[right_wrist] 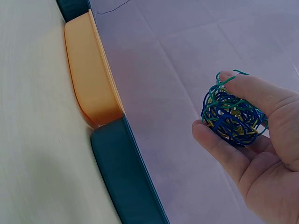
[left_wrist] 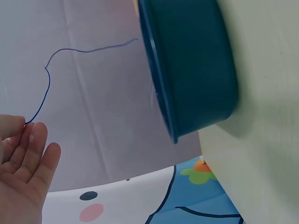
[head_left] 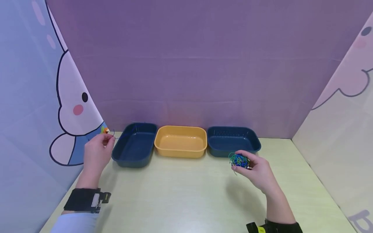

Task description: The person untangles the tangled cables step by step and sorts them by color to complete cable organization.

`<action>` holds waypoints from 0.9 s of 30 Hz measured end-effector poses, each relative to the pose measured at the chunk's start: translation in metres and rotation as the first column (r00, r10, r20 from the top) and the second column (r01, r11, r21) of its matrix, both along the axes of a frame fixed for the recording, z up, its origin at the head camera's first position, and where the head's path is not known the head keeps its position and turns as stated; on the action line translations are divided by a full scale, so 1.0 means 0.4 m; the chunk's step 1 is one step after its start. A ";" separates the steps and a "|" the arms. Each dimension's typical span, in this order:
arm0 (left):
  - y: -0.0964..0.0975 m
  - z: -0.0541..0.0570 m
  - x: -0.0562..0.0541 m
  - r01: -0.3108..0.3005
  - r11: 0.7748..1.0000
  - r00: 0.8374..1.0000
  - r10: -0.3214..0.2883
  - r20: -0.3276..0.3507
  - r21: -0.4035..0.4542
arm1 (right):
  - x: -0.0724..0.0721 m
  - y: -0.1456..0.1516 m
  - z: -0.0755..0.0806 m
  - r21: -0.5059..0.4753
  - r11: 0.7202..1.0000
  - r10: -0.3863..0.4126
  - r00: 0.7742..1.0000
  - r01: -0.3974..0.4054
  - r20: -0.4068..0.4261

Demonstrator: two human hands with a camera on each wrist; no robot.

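Observation:
Between thumb and fingertip, my left hand (head_left: 97, 152) pinches one end of a thin, bent blue wire (left_wrist: 48, 86). This hand is at the left side of the left dark blue bin (head_left: 133, 145), and the wire's free end reaches toward the bin's rim in the left wrist view. My right hand (head_left: 260, 173) grips a tangled ball of blue, green and yellow wires (right_wrist: 233, 116) between thumb and fingers. It holds the ball above the table, in front of the right dark blue bin (head_left: 217, 151). A few loose ends stick out of the ball.
A yellow bin (head_left: 180, 153) stands between the two dark blue ones, all in a row at the back of the pale table (head_left: 180, 194). Behind them rises a purple cloth backdrop (head_left: 186, 71). Printed side panels (head_left: 26, 113) close in the left and right.

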State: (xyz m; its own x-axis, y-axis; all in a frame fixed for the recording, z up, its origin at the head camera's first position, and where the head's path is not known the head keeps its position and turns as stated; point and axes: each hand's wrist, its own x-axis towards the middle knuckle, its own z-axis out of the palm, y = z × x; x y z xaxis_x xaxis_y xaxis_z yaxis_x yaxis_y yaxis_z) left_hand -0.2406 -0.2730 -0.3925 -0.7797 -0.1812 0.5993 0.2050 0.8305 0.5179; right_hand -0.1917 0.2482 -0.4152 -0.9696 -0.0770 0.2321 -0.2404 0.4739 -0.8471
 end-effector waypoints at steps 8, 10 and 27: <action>0.016 -0.042 -0.046 0.023 0.998 0.994 -0.017 0.107 -0.050 | -0.003 0.004 -0.002 0.003 1.000 -0.002 1.000 0.002 0.000; 0.022 -0.053 -0.058 0.031 0.997 0.989 -0.022 0.143 -0.064 | -0.004 0.005 -0.002 0.004 1.000 -0.005 1.000 0.005 0.000; 0.032 -0.109 -0.131 0.072 0.953 0.952 0.022 0.306 -0.293 | -0.006 0.005 -0.006 0.020 1.000 -0.023 1.000 0.023 0.003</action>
